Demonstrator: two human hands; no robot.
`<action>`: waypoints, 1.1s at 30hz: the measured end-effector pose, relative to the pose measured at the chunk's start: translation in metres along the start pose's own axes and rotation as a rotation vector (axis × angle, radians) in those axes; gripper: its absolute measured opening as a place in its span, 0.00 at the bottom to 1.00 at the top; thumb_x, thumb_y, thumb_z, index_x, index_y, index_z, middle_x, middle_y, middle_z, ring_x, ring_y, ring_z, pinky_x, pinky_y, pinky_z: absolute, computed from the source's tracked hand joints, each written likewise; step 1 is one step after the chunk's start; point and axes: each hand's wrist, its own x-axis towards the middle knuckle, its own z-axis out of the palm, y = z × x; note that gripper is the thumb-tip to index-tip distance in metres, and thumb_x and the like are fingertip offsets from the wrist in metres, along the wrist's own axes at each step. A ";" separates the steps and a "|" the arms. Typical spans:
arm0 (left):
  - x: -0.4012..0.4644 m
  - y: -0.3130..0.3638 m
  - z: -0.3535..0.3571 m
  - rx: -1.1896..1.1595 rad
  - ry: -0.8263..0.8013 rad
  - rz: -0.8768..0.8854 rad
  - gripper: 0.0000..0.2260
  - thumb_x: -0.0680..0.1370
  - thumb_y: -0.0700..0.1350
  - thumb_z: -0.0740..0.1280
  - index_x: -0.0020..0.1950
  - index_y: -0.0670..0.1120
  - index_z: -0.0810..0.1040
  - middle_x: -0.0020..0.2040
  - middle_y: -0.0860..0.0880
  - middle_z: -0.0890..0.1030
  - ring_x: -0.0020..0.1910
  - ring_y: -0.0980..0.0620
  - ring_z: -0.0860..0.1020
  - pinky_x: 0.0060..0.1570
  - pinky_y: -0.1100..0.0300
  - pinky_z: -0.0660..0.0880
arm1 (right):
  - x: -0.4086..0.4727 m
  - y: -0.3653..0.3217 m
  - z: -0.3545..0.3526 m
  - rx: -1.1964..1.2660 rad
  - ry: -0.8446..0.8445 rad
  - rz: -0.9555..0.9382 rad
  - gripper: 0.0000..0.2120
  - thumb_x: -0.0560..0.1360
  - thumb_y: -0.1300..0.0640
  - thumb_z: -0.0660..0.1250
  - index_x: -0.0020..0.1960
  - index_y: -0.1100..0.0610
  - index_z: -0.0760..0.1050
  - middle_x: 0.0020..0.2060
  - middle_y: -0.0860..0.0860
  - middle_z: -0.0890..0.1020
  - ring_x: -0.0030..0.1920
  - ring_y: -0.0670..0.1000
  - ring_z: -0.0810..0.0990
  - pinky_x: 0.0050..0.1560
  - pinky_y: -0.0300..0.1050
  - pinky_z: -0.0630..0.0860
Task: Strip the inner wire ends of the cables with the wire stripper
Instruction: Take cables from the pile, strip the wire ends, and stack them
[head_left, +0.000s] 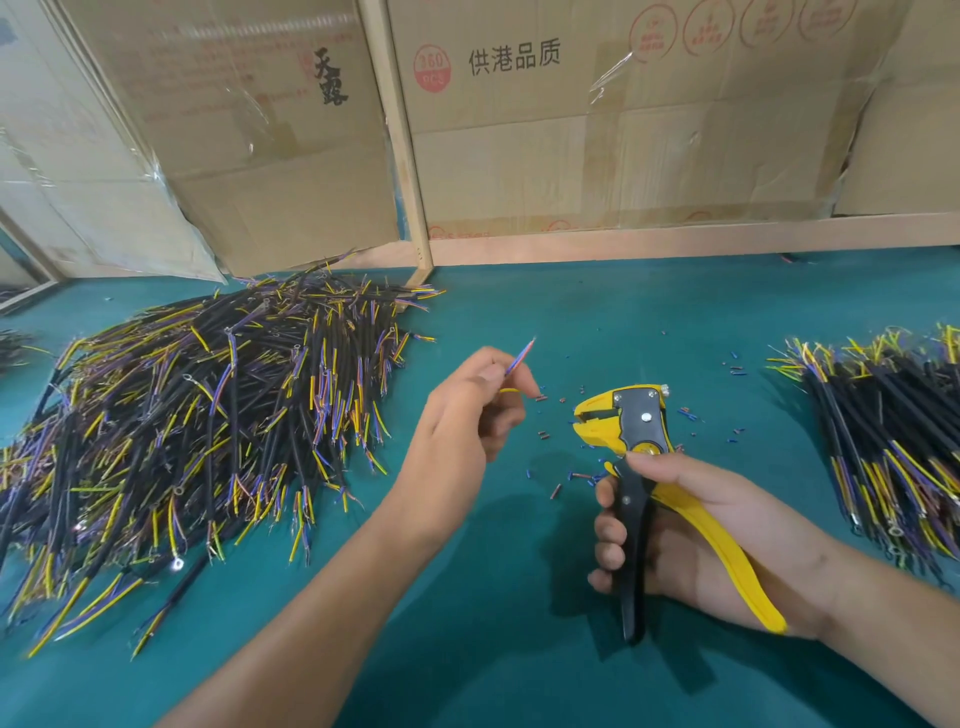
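Left hand (467, 415) pinches a cable between thumb and curled fingers, its inner wire ends (521, 357) poking up and away from the fingertips, blue and reddish strands together; a yellow strand shows just under the thumb. The cable's black body is hidden inside the hand. That hand hovers just left of the wire stripper (631, 457), apart from it.

Right hand (675, 530) grips the wire stripper, fingers wrapped round the black handle and the yellow handle lying across the palm towards the wrist. The stripper's yellow head points left, towards the pinched wires, and its jaws stand slightly parted with nothing between them. The wire ends are above and to the left of the stripper's head, not touching it.

Scattered around the stripper's head on the green table (519, 649) lie small bits of stripped insulation (556, 491), blue and brownish, most of them between the two hands and some to the right of the stripper.

Far left of the stripper sits a large heap of black cables (208, 426) with yellow, blue and purple inner wires fanning out at the ends; some carry small ring terminals. To the right of the stripper lies a smaller pile of cables (893, 441), near the table's right side. Behind the stripper, at the back of the table, cardboard boxes (597, 130) with printed characters stand against a wooden frame (400, 145).
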 end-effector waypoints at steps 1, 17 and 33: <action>-0.001 -0.001 0.001 0.001 -0.012 0.022 0.14 0.79 0.49 0.54 0.38 0.55 0.77 0.30 0.55 0.65 0.27 0.58 0.58 0.25 0.68 0.57 | 0.001 0.000 -0.001 -0.001 -0.002 -0.001 0.17 0.74 0.49 0.74 0.49 0.63 0.80 0.39 0.61 0.77 0.40 0.61 0.79 0.54 0.63 0.76; -0.003 -0.001 0.005 0.013 0.052 0.058 0.12 0.77 0.46 0.60 0.34 0.52 0.76 0.28 0.55 0.66 0.26 0.57 0.58 0.26 0.65 0.58 | 0.003 0.002 -0.010 0.048 -0.088 -0.001 0.17 0.81 0.47 0.65 0.53 0.63 0.79 0.42 0.62 0.79 0.45 0.62 0.79 0.61 0.63 0.72; -0.005 0.004 0.002 -0.084 0.041 0.037 0.12 0.70 0.39 0.60 0.29 0.51 0.72 0.25 0.56 0.61 0.25 0.57 0.55 0.25 0.65 0.54 | 0.004 0.007 -0.005 0.058 -0.185 -0.127 0.18 0.87 0.53 0.48 0.62 0.64 0.71 0.50 0.64 0.77 0.52 0.63 0.76 0.64 0.65 0.66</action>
